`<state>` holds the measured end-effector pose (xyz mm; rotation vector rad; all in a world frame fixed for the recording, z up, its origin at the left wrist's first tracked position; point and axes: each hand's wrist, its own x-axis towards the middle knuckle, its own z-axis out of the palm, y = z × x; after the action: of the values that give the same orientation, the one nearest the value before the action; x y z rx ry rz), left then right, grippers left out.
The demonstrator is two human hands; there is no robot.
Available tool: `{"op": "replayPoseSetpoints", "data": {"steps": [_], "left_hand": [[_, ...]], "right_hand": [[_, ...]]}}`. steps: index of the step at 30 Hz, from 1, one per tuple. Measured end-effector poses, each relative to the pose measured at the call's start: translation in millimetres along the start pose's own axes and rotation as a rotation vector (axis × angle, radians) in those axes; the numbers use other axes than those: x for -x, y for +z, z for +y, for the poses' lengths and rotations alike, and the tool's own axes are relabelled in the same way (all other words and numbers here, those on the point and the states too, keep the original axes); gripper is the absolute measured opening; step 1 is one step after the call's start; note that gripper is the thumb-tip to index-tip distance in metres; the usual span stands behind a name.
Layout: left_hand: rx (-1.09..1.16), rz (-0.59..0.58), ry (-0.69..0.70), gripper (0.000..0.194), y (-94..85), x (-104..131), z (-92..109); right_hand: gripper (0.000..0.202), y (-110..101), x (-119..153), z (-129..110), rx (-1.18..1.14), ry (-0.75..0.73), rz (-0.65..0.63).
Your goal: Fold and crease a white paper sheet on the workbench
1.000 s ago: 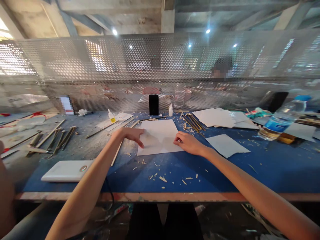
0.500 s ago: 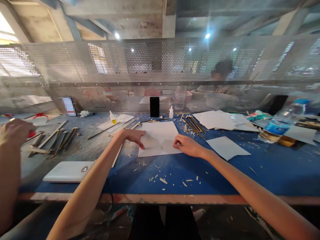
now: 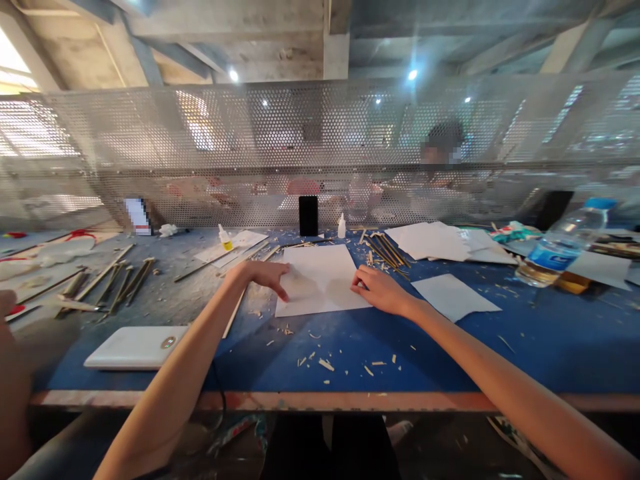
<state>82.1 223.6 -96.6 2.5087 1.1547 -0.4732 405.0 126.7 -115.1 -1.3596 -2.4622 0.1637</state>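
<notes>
A white sheet of paper (image 3: pixel 315 267) lies flat on the blue tabletop in front of me. At its left edge is my left hand (image 3: pixel 265 277), thumb and fingers apart, with the fingertips and thumb resting on the sheet. My right hand (image 3: pixel 377 288) lies over the right edge of the paper, its fingers curled in and pressed together. Whatever sits between those fingertips, if anything, is too small to make out. A thin wooden strip (image 3: pixel 234 315) lies on the table, partly under my left wrist.
Behind the paper stand a black phone (image 3: pixel 309 215) and a white glue bottle (image 3: pixel 341 225). Brown sticks (image 3: pixel 391 251), more paper sheets (image 3: pixel 427 240) and a water bottle (image 3: pixel 555 250) lie rightward. Leftward are a white power bank (image 3: pixel 133 347) and another person's arm (image 3: pixel 13 380). Wood shavings litter the front.
My right hand has shifted slightly to the right along the paper's edge. My left hand stays in place. The other person's hand has drawn back toward the left edge of view.
</notes>
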Motion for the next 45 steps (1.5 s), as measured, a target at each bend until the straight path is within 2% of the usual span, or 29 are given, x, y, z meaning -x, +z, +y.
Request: {"op": "replayPoseSetpoints", "data": {"steps": [4, 9, 15, 20, 24, 27, 32, 45], "left_hand": [[-0.009, -0.006, -0.039, 0.114, -1.1, 2.8, 2.7], [0.003, -0.003, -0.045, 0.114, -1.7, 4.7, 4.7], [0.007, -0.001, -0.030, 0.113, -2.4, 5.4, 6.4], [0.015, 0.003, -0.027, 0.112, -1.4, 4.7, 5.2], [0.030, 0.038, -0.022, 0.109, 0.1, 4.6, 4.0], [0.023, 0.022, -0.031, 0.105, -0.4, 5.0, 5.0], [0.034, 0.019, -0.036, 0.110, -2.0, 6.8, 7.8], [0.018, 0.011, -0.053, 0.114, -2.9, 6.2, 9.4]], "right_hand": [[0.009, -0.4, 0.8, -4.1, -0.081, -0.043, -0.035], [0.009, 0.2, 0.1, -5.7, -0.006, -0.011, 0.025], [0.010, 0.9, 0.1, -4.1, -0.125, -0.003, -0.021], [0.011, 0.4, 0.2, -2.6, -0.040, 0.022, 0.018], [0.010, 1.1, -0.2, -3.2, -0.081, 0.015, 0.000], [0.010, 2.1, -0.9, -3.4, -0.054, 0.040, 0.028], [0.009, 2.6, -0.5, -1.9, -0.090, 0.004, -0.011], [0.011, -0.6, 0.5, -3.8, -0.059, 0.020, 0.008]]}}
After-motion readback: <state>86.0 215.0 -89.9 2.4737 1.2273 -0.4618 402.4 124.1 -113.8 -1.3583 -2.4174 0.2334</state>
